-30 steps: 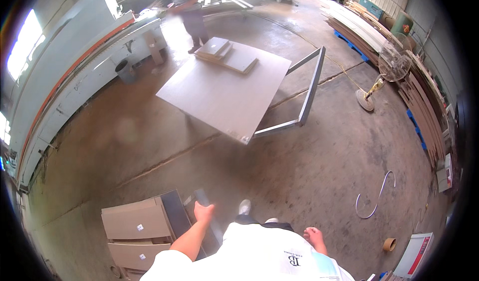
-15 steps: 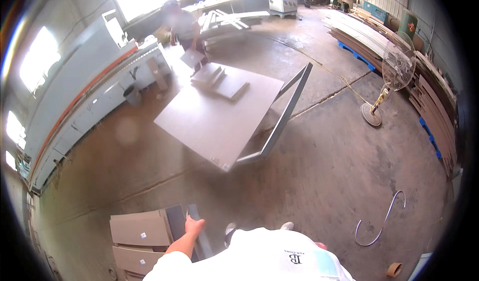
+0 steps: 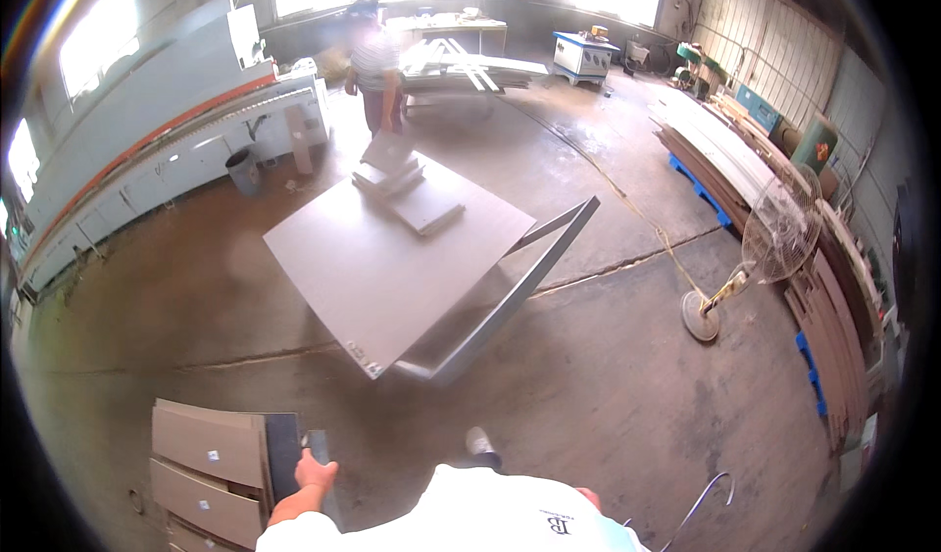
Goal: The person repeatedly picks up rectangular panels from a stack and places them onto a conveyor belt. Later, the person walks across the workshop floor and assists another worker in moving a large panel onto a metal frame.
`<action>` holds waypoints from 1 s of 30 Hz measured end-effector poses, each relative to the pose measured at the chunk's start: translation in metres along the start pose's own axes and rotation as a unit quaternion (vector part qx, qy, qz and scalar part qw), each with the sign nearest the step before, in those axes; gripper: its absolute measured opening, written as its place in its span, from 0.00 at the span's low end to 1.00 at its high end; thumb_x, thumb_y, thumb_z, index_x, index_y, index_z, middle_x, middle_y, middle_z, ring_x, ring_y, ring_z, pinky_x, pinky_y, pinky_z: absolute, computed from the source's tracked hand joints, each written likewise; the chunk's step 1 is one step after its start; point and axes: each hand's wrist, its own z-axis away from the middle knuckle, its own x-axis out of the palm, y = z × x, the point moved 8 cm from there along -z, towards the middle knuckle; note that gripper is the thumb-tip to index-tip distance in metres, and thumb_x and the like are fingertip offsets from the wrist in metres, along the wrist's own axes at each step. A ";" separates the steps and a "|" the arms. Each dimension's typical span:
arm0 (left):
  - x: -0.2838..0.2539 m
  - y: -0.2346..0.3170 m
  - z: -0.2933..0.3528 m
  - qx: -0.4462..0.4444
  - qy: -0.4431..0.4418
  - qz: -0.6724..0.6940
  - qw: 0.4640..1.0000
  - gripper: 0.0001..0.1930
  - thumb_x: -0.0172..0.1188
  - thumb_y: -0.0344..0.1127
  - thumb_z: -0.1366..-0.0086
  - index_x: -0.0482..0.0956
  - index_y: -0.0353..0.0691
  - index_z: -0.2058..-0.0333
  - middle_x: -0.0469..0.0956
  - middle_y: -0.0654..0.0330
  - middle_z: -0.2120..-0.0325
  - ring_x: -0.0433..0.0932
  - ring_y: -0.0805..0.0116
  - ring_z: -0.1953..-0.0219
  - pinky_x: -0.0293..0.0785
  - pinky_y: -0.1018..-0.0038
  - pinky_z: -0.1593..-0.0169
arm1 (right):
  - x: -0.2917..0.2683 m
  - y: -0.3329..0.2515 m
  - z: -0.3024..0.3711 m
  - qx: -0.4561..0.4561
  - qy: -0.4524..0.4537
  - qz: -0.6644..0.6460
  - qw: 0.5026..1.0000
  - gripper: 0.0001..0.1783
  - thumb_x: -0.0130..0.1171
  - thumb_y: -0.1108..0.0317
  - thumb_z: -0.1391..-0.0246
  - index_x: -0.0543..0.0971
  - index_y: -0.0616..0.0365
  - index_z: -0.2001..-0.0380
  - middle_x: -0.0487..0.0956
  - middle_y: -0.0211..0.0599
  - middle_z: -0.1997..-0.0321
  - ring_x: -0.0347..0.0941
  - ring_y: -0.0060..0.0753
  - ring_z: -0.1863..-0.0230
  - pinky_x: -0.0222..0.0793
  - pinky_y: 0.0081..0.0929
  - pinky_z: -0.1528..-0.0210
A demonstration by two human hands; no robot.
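Observation:
My left hand point(image 3: 316, 474) reaches down at the lower left, its fingers closed round the end of a narrow grey bar point(image 3: 321, 446). The bar stands beside a stack of brown panels point(image 3: 208, 444) with small white labels and a dark grey end face. Only a small bit of skin shows past the right side of my white shirt, probably my right hand point(image 3: 588, 498); its fingers are hidden. Ahead, a large pale board point(image 3: 392, 268) lies on a grey metal frame point(image 3: 520, 297), bearing several smaller panels point(image 3: 431, 214).
Behind the board stands a person point(image 3: 372, 67), a hand at a small panel point(image 3: 389, 152). A long machine point(image 3: 167, 150) and a bin point(image 3: 243, 172) are at left. A fan point(image 3: 779, 228) and stacked boards point(image 3: 828, 326) line the right. A curved metal rod point(image 3: 701, 508) lies lower right.
My view has tilted up and shifted. The other person has brought the small panel over the stack on the large board. My left hand stays on the grey bar.

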 end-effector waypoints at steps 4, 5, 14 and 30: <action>-0.002 0.030 -0.005 -0.027 -0.017 0.021 0.999 0.37 0.68 0.46 0.55 0.74 0.35 0.46 0.84 0.40 0.60 0.83 0.39 0.53 0.79 0.53 0.48 | -0.032 -0.029 -0.049 -0.010 -0.017 0.125 0.992 0.15 0.58 0.61 0.37 0.84 0.61 0.57 0.87 0.40 0.56 0.82 0.37 0.56 0.77 0.35 0.52; -0.002 0.035 -0.007 -0.031 -0.015 0.025 0.999 0.37 0.68 0.45 0.55 0.73 0.35 0.46 0.84 0.39 0.60 0.83 0.39 0.53 0.79 0.53 0.49 | -0.044 -0.040 -0.066 -0.015 -0.015 0.153 0.988 0.16 0.58 0.60 0.37 0.84 0.61 0.58 0.87 0.40 0.56 0.82 0.37 0.56 0.76 0.36 0.51; -0.002 0.089 -0.005 -0.104 -0.018 0.029 0.994 0.37 0.66 0.45 0.53 0.70 0.39 0.42 0.83 0.41 0.55 0.82 0.41 0.50 0.78 0.54 0.46 | -0.056 -0.176 -0.208 -0.002 -0.056 0.091 0.994 0.20 0.59 0.56 0.36 0.84 0.65 0.58 0.87 0.40 0.59 0.81 0.33 0.59 0.76 0.32 0.56; 0.017 0.305 0.035 -0.149 0.338 0.026 0.929 0.24 0.61 0.35 0.42 0.72 0.41 0.46 0.73 0.53 0.43 0.69 0.49 0.38 0.67 0.52 0.38 | -0.001 -0.695 -0.455 -0.396 -0.125 0.166 0.895 0.16 0.57 0.58 0.35 0.86 0.59 0.66 0.86 0.36 0.70 0.81 0.31 0.68 0.76 0.30 0.62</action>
